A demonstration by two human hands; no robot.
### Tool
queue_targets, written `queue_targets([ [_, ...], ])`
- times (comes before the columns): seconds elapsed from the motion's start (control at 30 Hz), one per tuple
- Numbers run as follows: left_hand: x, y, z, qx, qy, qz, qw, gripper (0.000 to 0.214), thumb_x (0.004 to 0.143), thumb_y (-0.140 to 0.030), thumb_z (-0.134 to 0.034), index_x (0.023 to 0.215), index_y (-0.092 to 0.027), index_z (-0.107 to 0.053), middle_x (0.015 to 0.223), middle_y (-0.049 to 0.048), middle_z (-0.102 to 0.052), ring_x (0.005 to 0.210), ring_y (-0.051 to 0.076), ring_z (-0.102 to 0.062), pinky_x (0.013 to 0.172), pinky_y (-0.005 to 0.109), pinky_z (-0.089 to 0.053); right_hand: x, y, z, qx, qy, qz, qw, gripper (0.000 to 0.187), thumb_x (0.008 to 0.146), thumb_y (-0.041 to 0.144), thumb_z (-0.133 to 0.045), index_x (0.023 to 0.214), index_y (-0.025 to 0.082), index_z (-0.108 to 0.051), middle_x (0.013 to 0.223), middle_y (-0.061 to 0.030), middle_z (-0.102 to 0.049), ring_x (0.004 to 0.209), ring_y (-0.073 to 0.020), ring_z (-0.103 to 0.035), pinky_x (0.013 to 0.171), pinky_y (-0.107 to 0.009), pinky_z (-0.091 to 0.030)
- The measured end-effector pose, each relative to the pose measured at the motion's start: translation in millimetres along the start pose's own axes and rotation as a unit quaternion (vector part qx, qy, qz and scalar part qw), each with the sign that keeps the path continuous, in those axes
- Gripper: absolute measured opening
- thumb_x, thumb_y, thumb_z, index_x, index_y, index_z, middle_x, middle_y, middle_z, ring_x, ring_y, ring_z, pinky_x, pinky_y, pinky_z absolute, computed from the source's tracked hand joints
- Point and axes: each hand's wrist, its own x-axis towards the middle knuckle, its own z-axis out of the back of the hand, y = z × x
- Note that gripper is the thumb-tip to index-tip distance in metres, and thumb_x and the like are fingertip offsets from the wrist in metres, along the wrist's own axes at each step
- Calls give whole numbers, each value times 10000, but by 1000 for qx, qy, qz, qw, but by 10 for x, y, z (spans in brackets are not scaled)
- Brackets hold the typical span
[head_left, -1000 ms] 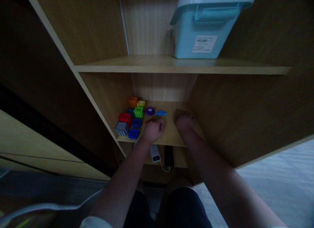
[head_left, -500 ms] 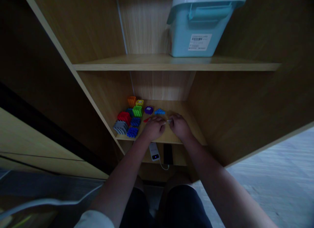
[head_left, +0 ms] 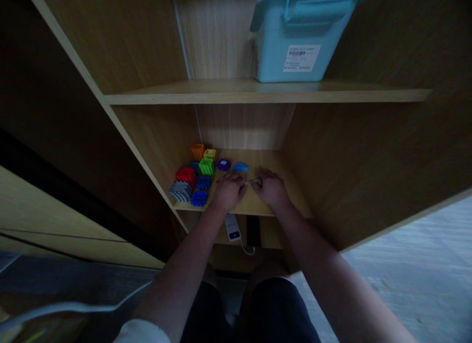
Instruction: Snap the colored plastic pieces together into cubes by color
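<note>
Over the lower shelf board (head_left: pixel 258 200), my left hand (head_left: pixel 230 189) is closed, with a tiny pale bit showing at its fingertips. Opposite it, my right hand (head_left: pixel 272 189) pinches a small whitish piece (head_left: pixel 255 181), too small and dark to name. A narrow gap separates the two hands. Behind them lie a light blue interlocking plastic piece (head_left: pixel 241 166) and a purple stack of pieces (head_left: pixel 223 164). A red piece (head_left: pixel 218 181) peeks out from beside my left hand, which hides most of it.
Left of my hands sit stacks of notched plastic pieces: grey (head_left: pixel 181 191), red (head_left: pixel 186 176), green (head_left: pixel 207 166), orange (head_left: pixel 198 152), yellow (head_left: pixel 210 154) and blue (head_left: pixel 199 198). Below are a white power bank (head_left: pixel 232 228) and a black phone-like slab (head_left: pixel 253 231). A turquoise bin (head_left: pixel 295 43) occupies the upper shelf.
The whitish piece at my right fingertips has turned slightly, and my left hand has shifted a little, covering more of the red piece. The stacks stay put.
</note>
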Motion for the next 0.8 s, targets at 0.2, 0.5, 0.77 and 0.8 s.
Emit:
queue_targets([
  [0.2,13,-7,27,1,17,-29,999,175,1035,-287,-678,934,-234,-810,999,81,-806,1071,290,-711,1042,452,-564,21,-54,-18,45,11,33,998,184,1033,347,-723,1124,200,-788,1117,-125,-813,1068,-299,-739,993,-396,-539],
  [0.5,3,13,-4,-26,-4,-16,1000,91,1002,-239,-709,1020,-220,-797,1092,92,-808,1127,293,-711,1091,465,-554,17,-96,-67,161,-29,67,984,279,986,212,-749,1261,207,-700,1080,-105,-816,1042,-309,-729,969,-431,-566],
  [0.77,-1,19,-41,-39,-23,17,999,161,987,-175,-692,1125,-210,-768,1099,99,-809,1146,299,-722,1058,444,-571,40,-60,-105,207,-23,153,966,281,989,231,-764,1260,242,-692,1123,-93,-793,1066,-289,-717,979,-432,-565],
  [0.8,3,20,-45,-42,-26,16,999,176,1002,-161,-662,1136,-209,-766,1110,100,-809,1148,293,-724,1062,440,-571,49,-55,-113,209,-18,164,964,267,986,236,-768,1243,249,-697,1124,-87,-792,1070,-286,-716,982,-431,-563],
])
